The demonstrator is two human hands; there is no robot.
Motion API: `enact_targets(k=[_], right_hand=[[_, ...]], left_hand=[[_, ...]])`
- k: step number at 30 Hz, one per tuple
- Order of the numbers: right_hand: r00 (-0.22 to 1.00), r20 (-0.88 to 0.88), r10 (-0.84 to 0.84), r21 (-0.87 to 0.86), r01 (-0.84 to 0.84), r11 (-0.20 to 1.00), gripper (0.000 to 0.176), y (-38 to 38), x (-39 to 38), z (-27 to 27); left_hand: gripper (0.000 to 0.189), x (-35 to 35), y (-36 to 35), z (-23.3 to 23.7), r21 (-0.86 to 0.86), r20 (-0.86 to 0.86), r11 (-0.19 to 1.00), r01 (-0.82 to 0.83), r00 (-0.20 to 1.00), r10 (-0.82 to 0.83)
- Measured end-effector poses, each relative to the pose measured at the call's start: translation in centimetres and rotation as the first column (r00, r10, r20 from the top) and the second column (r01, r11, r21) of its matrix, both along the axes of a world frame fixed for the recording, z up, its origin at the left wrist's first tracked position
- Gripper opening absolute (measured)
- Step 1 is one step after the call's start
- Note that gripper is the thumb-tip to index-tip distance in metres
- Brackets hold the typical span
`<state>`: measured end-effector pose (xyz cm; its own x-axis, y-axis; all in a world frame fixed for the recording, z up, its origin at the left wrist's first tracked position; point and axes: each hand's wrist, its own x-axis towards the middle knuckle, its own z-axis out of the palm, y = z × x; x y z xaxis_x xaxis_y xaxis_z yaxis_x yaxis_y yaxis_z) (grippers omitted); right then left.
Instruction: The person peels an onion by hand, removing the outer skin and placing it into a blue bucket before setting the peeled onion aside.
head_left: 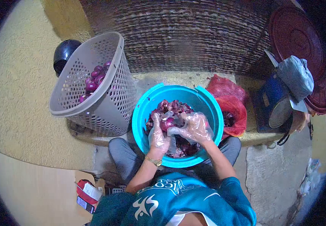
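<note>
Over a turquoise tub (pixel 139 145), both of my hands wear clear plastic gloves. My left hand (pixel 159 137), with a gold watch at the wrist, is closed on a red onion (pixel 166 124). My right hand (pixel 197 127) is close against the onion's right side, its fingers bent inward; whatever it may grip is hidden by the glove and the fingers. Below the hands, dark purple onion skins (pixel 176 107) are heaped in the tub, which stands between my knees.
Left of the tub, a tilted grey perforated basket (pixel 119 96) holds several peeled red onions (pixel 95 79). A red mesh sack (pixel 230 101) with dark contents lies to the right. Farther right are a blue container (pixel 270 94) and a plastic bag (pixel 295 75). A phone (pixel 85 204) lies lower left.
</note>
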<state>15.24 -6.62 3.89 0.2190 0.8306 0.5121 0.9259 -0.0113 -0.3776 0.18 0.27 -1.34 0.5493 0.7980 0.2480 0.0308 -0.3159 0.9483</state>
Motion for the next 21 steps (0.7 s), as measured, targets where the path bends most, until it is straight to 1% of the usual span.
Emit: enact_targets(k=[2,6,8,9,10,12,13,14,15,16,17,18,19,20,21], right_hand=[[1.0,-0.001,0.001,0.008,-0.001,1.0,0.06,0.1,0.2,-0.6],[1.0,-0.014,-0.002,0.015,0.002,1.0,0.061,0.1,0.1,-0.5],[1.0,-0.017,0.004,0.021,-0.003,1.0,0.061,0.1,0.2,-0.5],[1.0,-0.019,0.009,0.027,-0.009,1.0,0.061,0.1,0.2,-0.5],[1.0,-0.019,0.008,0.027,-0.008,1.0,0.061,0.1,0.2,-0.6],[0.994,-0.102,0.042,0.027,-0.039,0.999,0.06,0.1,0.3,-0.6],[0.994,-0.102,0.042,0.026,-0.04,0.999,0.06,0.0,0.2,-0.4],[0.994,-0.108,0.033,0.01,-0.032,0.999,0.06,-0.1,0.1,-0.1],[0.993,-0.115,0.023,-0.004,-0.024,1.0,0.059,-0.1,0.0,0.1],[0.993,-0.115,0.024,-0.004,-0.025,1.0,0.059,-0.1,0.1,-0.1],[0.994,-0.105,0.026,-0.001,-0.026,1.0,0.058,0.0,0.1,-0.4],[0.995,-0.095,0.028,0.001,-0.028,1.0,0.057,0.0,0.2,-0.6],[0.995,-0.095,0.028,0.002,-0.028,1.0,0.057,0.1,0.2,-0.7],[0.994,-0.101,0.037,0.012,-0.036,0.999,0.055,0.1,0.1,-0.8],[0.993,-0.107,0.046,0.023,-0.043,0.999,0.054,0.2,0.0,-1.0]], left_hand=[[0.101,-0.2,-0.1,0.4,0.206,-0.069,0.978,-0.014,0.997,0.029],[0.101,-0.2,0.2,-0.6,0.191,-0.109,0.981,-0.033,0.992,0.055],[0.102,0.0,0.2,-0.5,0.123,-0.106,0.992,-0.025,0.994,0.039],[0.102,0.0,0.2,-0.2,0.124,-0.106,0.992,-0.025,0.994,0.038],[0.102,0.0,0.0,0.2,0.101,-0.14,0.994,-0.032,0.989,0.046],[0.102,0.2,0.0,0.9,0.077,-0.173,0.996,-0.04,0.983,0.053],[0.105,0.6,0.1,1.3,-0.334,0.112,0.942,0.025,0.994,0.013],[0.107,0.8,0.2,1.4,-0.654,0.379,0.731,0.197,0.921,0.091],[0.107,0.6,0.0,1.3,-0.654,0.379,0.731,0.196,0.921,0.092],[0.094,0.4,-0.2,1.0,-0.368,0.168,0.929,0.037,0.985,0.027],[0.082,0.3,-0.3,0.7,-0.003,-0.061,0.999,-0.047,0.997,0.047],[0.082,0.6,0.1,-0.4,-0.003,-0.061,0.999,-0.047,0.997,0.047],[0.063,1.3,0.8,-1.7,-0.31,0.191,0.951,-0.004,0.979,0.066],[0.05,1.6,1.3,-3.0,-0.567,0.412,0.815,0.116,0.897,0.159],[0.05,1.7,1.3,-2.1,-0.568,0.412,0.815,0.115,0.897,0.16]])
